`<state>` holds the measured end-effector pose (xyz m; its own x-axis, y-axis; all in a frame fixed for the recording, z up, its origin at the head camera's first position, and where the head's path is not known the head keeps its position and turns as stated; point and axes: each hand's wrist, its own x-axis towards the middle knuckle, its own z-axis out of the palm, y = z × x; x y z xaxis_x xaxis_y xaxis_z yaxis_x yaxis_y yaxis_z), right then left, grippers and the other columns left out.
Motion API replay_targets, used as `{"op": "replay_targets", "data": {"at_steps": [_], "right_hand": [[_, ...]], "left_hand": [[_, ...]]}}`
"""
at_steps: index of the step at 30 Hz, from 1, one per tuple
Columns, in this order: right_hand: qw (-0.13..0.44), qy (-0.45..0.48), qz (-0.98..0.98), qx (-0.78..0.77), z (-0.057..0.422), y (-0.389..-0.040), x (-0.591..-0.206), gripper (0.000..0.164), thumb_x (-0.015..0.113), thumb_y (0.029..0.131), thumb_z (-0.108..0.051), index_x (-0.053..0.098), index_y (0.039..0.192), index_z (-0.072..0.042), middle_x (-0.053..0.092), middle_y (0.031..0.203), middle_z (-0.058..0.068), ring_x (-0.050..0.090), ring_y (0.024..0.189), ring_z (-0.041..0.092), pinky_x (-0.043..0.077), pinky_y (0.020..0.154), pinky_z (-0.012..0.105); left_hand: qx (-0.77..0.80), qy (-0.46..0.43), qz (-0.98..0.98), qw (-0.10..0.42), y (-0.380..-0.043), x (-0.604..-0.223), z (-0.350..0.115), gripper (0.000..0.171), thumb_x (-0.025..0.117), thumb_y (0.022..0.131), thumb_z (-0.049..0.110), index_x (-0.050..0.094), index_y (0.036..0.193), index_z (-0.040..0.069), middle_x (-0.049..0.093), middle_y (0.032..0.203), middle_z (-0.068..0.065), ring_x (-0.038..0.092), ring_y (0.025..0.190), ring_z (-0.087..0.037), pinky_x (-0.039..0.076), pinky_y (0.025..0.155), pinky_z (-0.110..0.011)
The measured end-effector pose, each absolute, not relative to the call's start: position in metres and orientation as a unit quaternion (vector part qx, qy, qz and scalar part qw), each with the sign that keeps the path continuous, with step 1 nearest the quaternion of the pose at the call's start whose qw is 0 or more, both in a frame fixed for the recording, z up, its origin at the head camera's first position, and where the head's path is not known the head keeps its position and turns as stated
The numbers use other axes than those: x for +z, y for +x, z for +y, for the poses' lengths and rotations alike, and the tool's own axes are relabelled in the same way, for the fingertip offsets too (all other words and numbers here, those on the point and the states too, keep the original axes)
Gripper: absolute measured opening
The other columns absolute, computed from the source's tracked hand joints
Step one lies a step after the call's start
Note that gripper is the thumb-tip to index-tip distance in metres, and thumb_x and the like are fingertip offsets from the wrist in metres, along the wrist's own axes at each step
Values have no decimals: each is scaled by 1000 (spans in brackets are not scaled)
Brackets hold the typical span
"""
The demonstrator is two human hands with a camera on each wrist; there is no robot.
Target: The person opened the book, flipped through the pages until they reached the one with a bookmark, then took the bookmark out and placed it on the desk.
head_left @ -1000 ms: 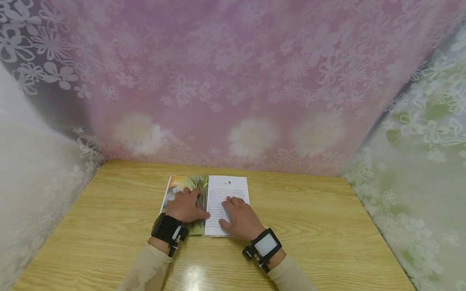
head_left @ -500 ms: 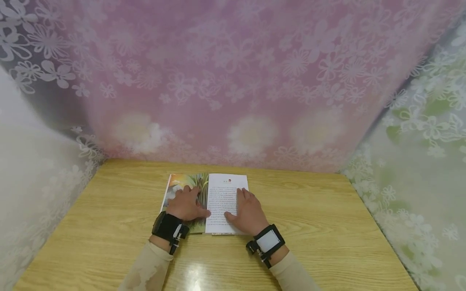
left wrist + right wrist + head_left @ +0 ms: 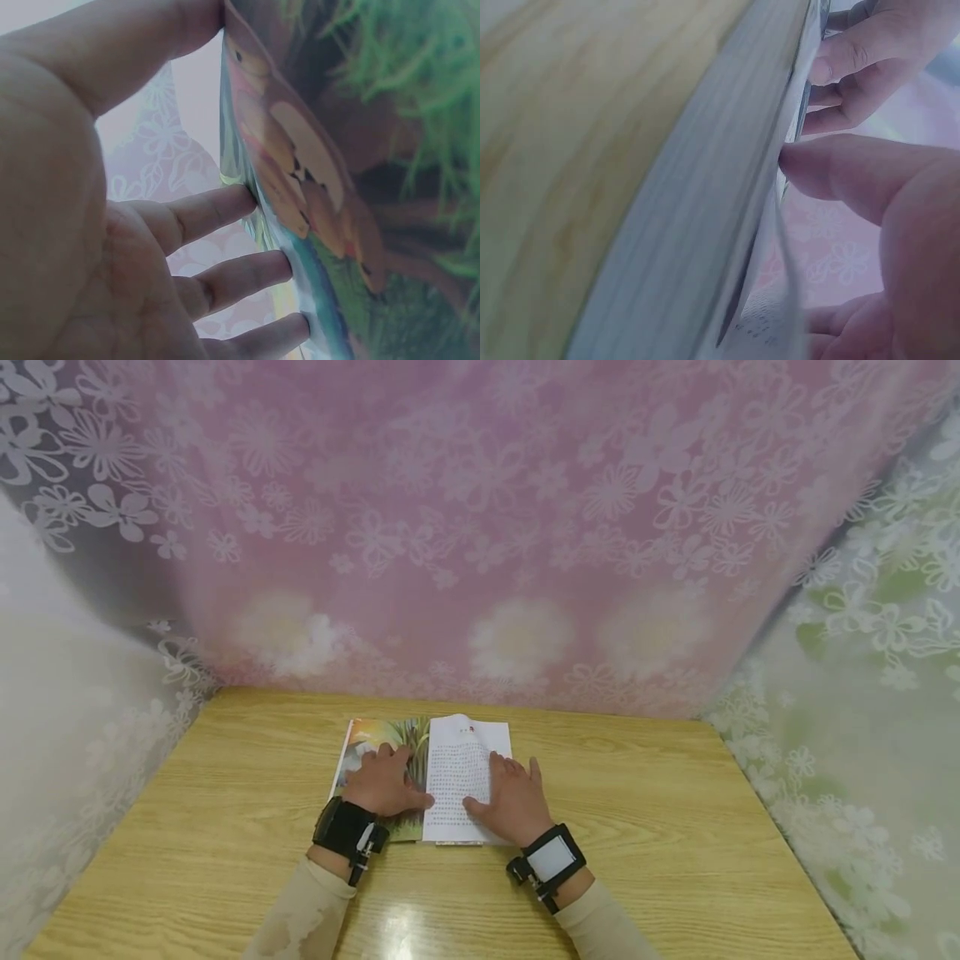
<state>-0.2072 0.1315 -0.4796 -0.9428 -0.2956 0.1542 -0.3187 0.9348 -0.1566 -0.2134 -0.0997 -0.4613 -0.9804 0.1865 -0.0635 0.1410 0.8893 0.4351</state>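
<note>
The bare left hand (image 3: pixel 382 785) rests spread on the colour-illustrated left page (image 3: pixel 367 731) of an open rectangular paper book (image 3: pixel 453 828), its fingers apart and clamped on nothing. The bare right hand (image 3: pixel 513 802) touches the white, text-covered right page (image 3: pixel 453 768), thumb and fingers apart, without an evident pinch. The step appears to be loosening a single leaf; done well, it calls for light, even fingertip pressure, a steady left thumb near the gutter, and care against creasing. The right page buckles into a soft ridge near its top edge. In the right wrist view, the pale page block (image 3: pixel 682 180) shows fine parallel striations. The book lies on a yellow wood-grained tabletop (image 3: pixel 660 827).
</note>
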Motion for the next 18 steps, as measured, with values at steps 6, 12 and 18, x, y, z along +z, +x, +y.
{"op": "replay_targets", "data": {"at_steps": [6,12,18], "right_hand": [[61,187,-973,117,129,-208,-480,79,68,84,-46,44,140,4,58,127,17,55,115,33,35,100,48],[71,204,-965,148,128,-209,-478,70,68,85,-38,45,139,2,62,120,13,62,101,27,50,81,39],[55,230,-952,197,126,-207,-474,62,64,90,-38,45,139,-5,67,103,4,64,80,12,49,60,26]], "left_hand": [[202,78,975,45,-214,-463,-97,87,64,78,66,47,143,11,45,132,-22,42,118,-49,34,81,-71],[203,71,976,46,-219,-466,-95,96,48,77,82,47,143,11,44,134,-24,41,118,-51,33,79,-73],[205,74,974,53,-220,-466,-95,97,41,78,84,48,142,11,44,134,-24,39,119,-52,32,80,-74]]}}
